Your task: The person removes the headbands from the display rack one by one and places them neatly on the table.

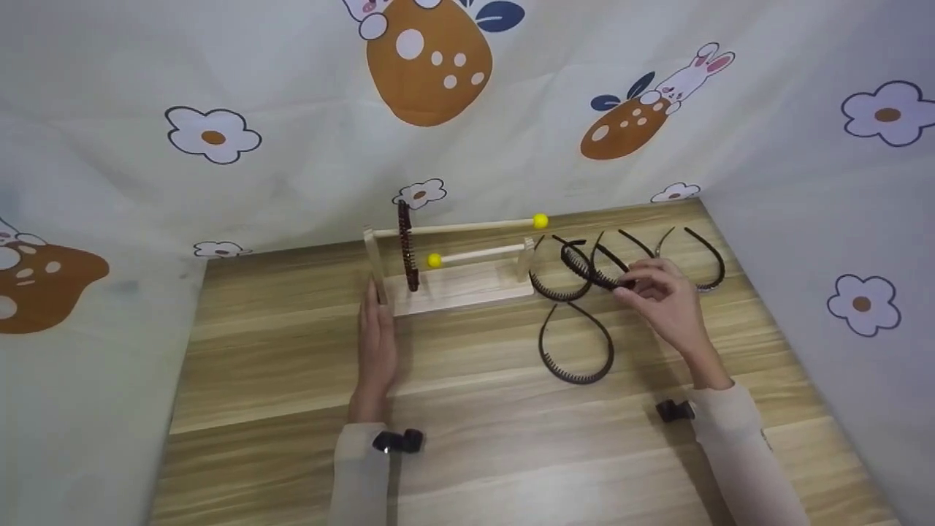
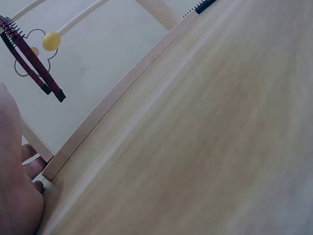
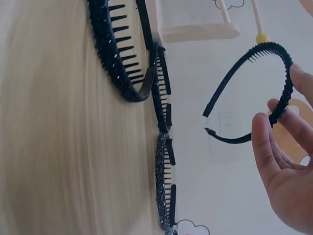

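My right hand [image 1: 668, 298] pinches a dark toothed headband [image 3: 270, 47] between thumb and fingers, raised off the table among other headbands. In the right wrist view, its two tips point away from the hand. The left hand [image 1: 377, 347] lies against the left end of a wooden rack [image 1: 467, 288], fingers extended along its upright; some of them are hidden in the left wrist view. A dark red headband [image 1: 407, 252] hangs on the rack's upper rod [image 1: 467, 226], near the left upright. The shorter lower rod [image 1: 482, 255] bears no headband.
Several dark headbands lie right of the rack, including a front one [image 1: 577, 380] and a far-right one [image 1: 722, 264]. Yellow balls cap the upper rod [image 1: 540, 220] and lower rod [image 1: 434, 260]. A patterned cloth [image 1: 307, 175] stands behind the wood-grain table [image 1: 467, 438].
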Motion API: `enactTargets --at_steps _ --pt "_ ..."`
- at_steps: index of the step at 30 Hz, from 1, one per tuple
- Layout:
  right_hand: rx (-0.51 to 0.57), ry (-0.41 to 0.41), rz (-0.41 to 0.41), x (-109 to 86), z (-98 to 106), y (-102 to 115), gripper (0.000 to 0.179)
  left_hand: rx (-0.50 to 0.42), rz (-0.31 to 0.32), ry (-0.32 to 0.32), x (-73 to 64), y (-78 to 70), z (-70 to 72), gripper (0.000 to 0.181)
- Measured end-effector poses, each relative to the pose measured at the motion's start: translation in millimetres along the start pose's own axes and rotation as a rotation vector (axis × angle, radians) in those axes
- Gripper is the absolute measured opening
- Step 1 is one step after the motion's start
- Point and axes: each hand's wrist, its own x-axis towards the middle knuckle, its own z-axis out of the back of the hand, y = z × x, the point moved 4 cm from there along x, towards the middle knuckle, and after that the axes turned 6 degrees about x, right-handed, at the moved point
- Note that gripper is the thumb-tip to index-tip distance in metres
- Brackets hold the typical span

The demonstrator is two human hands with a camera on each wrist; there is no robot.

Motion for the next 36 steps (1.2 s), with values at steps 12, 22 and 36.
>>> enactTargets --at_steps 12,22,36 --pt "0.012 0.079 0.006 -11.6 10 -14 0.033 -0.026 0.001 -0.003 -1.0 2.1 -1.6 0.066" --pt "-0.119 0.082 -0.021 -21.7 28 -30 0.033 -0.02 -0.003 0.004 -0.3 2.3 -2.2 0.066" --pt "-0.251 0.115 0.02 -29.9 48 -32 0.033 -0.01 0.018 0.014 -1.1 2.4 -0.9 0.067"
